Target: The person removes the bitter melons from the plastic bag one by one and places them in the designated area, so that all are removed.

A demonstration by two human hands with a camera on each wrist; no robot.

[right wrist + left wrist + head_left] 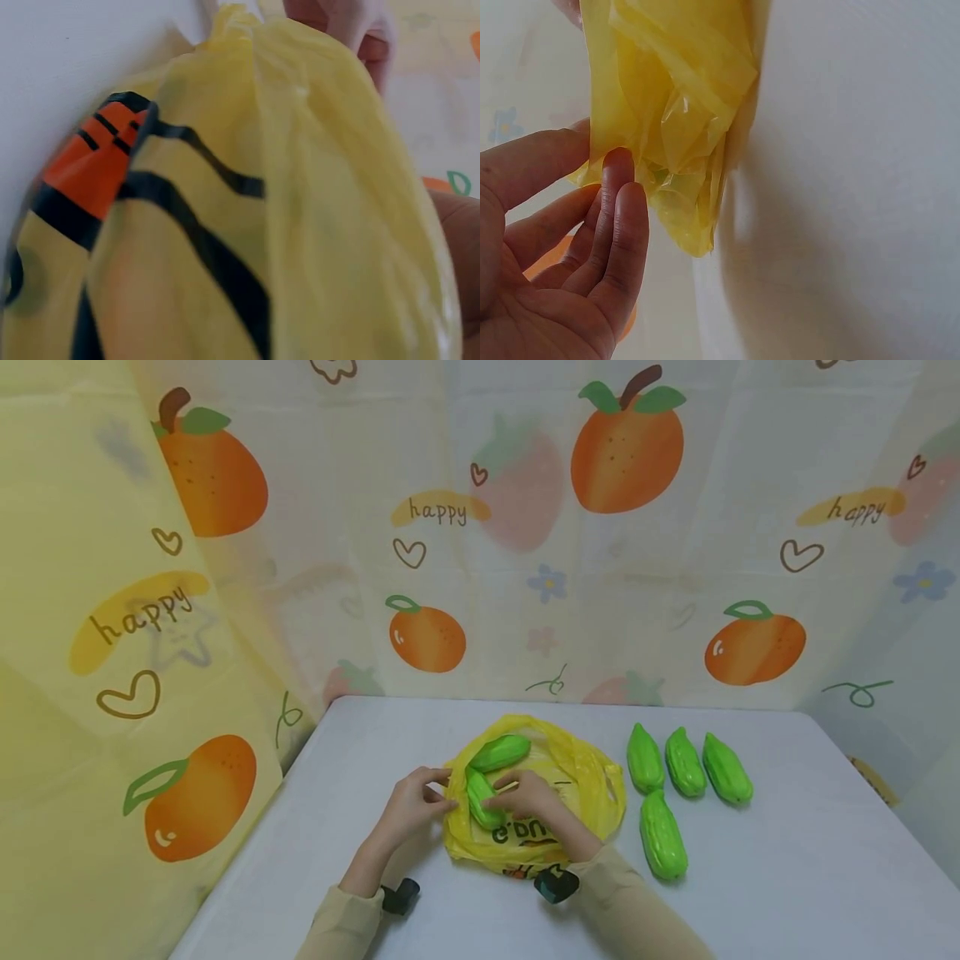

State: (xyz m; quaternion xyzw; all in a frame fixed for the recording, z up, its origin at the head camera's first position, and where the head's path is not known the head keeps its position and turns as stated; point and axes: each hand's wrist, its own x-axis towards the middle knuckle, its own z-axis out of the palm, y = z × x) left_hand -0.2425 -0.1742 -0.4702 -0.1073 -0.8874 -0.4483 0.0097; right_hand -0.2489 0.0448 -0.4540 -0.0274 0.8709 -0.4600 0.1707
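Around the yellow bag (557, 762), I see room for a hand to pass at ten o'clock; the left hand (412, 802) blocks nine, the right sleeve (637, 902) five, green vegetables (686, 762) three.

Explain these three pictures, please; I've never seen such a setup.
There is no machine here: a person works with two bare hands. The wide picture comes from a camera on the head, looking forward and down. The others come from wrist cameras: the left shows the left hand at a yellow bag, the right mostly the bag itself. The bag lies on a white table, with two green vegetables in its opening; four more green vegetables lie to its right. The left hand holds the bag's edge; the right hand touches the nearer vegetable in the opening, though whether it grips is hard to tell.
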